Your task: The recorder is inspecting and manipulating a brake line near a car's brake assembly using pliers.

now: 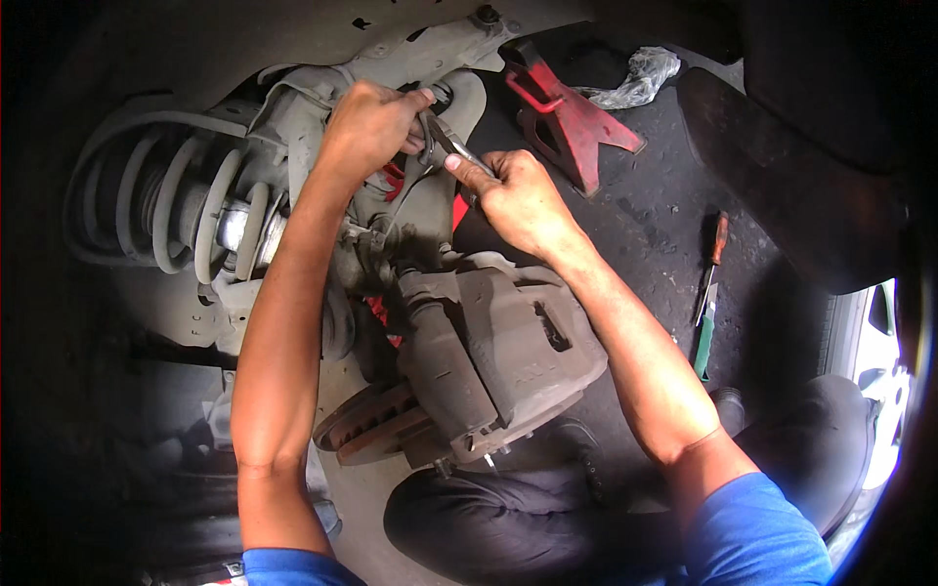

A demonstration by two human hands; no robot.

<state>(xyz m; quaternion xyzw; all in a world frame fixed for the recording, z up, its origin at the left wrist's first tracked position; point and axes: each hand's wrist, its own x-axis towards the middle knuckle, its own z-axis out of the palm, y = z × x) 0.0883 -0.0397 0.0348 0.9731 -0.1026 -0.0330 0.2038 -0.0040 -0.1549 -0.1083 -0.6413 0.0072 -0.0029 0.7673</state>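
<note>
Metal tool, twelve o'clock, gripped by right hand, fingers closed; left hand curled, hold unclear. Slip could be caused by poor bite.

Brake caliper: matt, rough-looking grey metal; brake disc: rust-brown metal; coil spring: dull, dusty metal; jack stand: scuffed red-painted metal; hand tool: smooth metal, faint sheen; crumpled sheeting: glossy plastic; sleeve: matt blue cloth; floor: dark, rough

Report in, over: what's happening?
Right fingers gripping metal hand tool. Left fingers at its far end, contact unclear. Brake caliper between forearms. Red stand beyond, seemingly not blocking.
</note>
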